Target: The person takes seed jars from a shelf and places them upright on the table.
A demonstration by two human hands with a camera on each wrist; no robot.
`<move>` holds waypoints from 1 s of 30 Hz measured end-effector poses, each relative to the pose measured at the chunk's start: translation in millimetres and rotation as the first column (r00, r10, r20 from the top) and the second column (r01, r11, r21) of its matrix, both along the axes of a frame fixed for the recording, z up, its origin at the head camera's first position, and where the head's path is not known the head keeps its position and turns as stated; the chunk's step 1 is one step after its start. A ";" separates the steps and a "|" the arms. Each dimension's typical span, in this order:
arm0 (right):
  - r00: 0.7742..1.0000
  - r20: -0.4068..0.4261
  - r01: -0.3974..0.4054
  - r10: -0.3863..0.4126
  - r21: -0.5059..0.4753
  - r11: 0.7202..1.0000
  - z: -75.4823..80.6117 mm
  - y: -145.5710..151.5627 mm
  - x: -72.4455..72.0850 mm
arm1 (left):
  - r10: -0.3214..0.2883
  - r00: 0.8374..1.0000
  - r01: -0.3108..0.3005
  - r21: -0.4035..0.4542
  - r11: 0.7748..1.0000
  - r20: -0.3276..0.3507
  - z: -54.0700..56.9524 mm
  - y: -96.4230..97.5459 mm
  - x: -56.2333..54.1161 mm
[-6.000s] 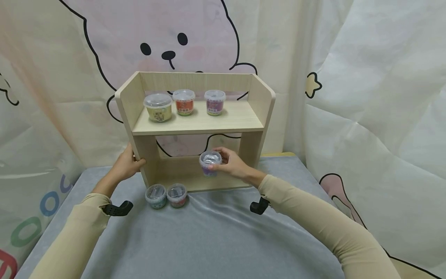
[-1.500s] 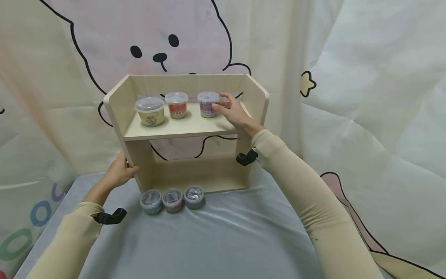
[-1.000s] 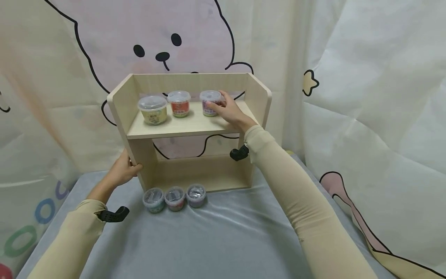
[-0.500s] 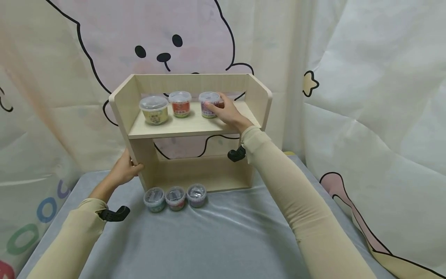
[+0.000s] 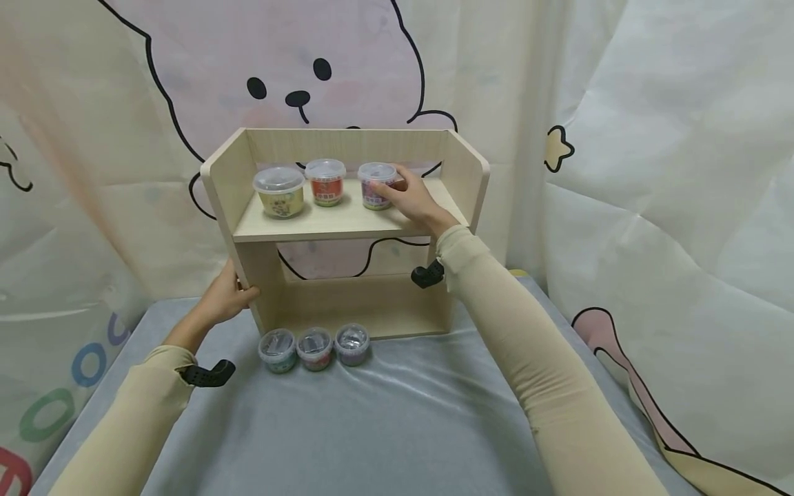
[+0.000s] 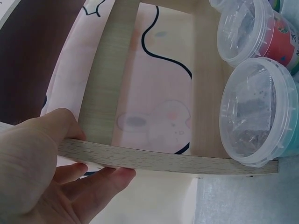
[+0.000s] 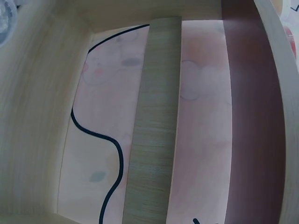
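In the head view, my right hand point(image 5: 414, 198) pinches a small clear-lidded tub with a purple label point(image 5: 369, 195) on the top shelf of a pale wooden shelf unit point(image 5: 347, 233). Thumb and fingers come at the tub from its right side. To its left stand an orange-labelled tub point(image 5: 327, 189) and a wider yellow one point(image 5: 282, 201). My left hand point(image 5: 220, 297) grips the edge of the unit's left side panel point(image 6: 154, 161), thumb on one face and fingers on the other. The right wrist view shows only the unit's lower compartment, not the hand.
Three lidded tubs stand in a row on the grey cloth before the unit: teal point(image 5: 278, 351), red point(image 5: 315, 350) and purple point(image 5: 353, 344). The grey-covered table point(image 5: 347, 441) extends toward me. A printed curtain point(image 5: 496, 83) hangs close behind.
A purple tub, held by my right hand earlier, now stands on the table beside two others. That hand has risen to the top-shelf purple tub, which has shifted slightly forward. The left hand keeps its grip.
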State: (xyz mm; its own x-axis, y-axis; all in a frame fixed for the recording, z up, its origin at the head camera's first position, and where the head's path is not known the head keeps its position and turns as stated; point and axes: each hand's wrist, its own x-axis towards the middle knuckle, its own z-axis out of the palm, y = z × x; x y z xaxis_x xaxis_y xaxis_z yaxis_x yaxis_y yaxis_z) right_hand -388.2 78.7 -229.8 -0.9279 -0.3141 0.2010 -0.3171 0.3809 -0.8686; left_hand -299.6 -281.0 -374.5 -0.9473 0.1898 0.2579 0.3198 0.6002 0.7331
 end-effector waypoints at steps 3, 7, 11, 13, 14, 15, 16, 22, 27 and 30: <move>1.000 0.018 -0.021 0.021 -0.011 1.000 0.2 1.3 -0.5 | 0.005 1.000 -0.005 0.000 1.000 0.010 -0.4 0.5 -0.2; 0.999 0.044 -0.032 0.032 -0.005 0.999 1.8 4.7 0.7 | 0.013 0.999 -0.012 -0.018 1.000 0.033 0.7 1.1 -0.8; 0.999 0.036 -0.031 0.030 0.028 0.999 7.2 9.5 4.6 | 0.021 0.999 -0.020 -0.041 0.999 0.029 5.0 0.5 -1.5; 0.999 0.038 -0.037 0.037 0.023 0.999 9.9 12.1 6.9 | 0.024 0.999 -0.023 -0.044 0.999 0.025 7.3 0.3 -1.4; 0.998 0.045 -0.039 0.039 0.020 0.999 11.2 13.6 8.3 | 0.026 0.999 -0.024 -0.045 0.999 0.026 7.9 0.2 -1.2; 0.998 0.053 -0.040 0.039 0.020 0.999 12.0 15.4 9.0 | 0.025 0.999 -0.023 -0.043 0.999 0.029 8.2 0.0 -1.1; 0.997 0.059 -0.041 0.039 0.023 0.999 12.7 17.4 10.2 | 0.024 0.999 -0.022 -0.043 0.999 0.030 8.3 0.0 -0.7; 0.994 0.087 -0.070 0.071 -0.012 0.997 16.5 27.4 17.6 | 0.019 1.000 -0.018 -0.033 0.999 0.025 5.2 0.4 1.2; 0.985 0.113 -0.117 0.129 -0.106 0.988 19.0 28.9 25.6 | 0.025 0.999 -0.023 -0.032 0.999 0.044 3.4 0.4 2.0; 0.983 0.100 -0.141 0.151 -0.102 0.985 19.4 29.0 33.3 | 0.019 0.998 -0.018 -0.032 0.999 0.059 2.7 -0.5 1.0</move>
State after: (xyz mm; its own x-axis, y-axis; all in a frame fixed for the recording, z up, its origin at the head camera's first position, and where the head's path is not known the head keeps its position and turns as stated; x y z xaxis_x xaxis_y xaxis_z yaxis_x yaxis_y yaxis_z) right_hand -354.9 107.7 -210.4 -0.8913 -0.4319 0.1380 -0.2665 0.2526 -0.9301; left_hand -298.5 -281.5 -371.8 -0.9643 0.1791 0.1950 0.2647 0.6286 0.7313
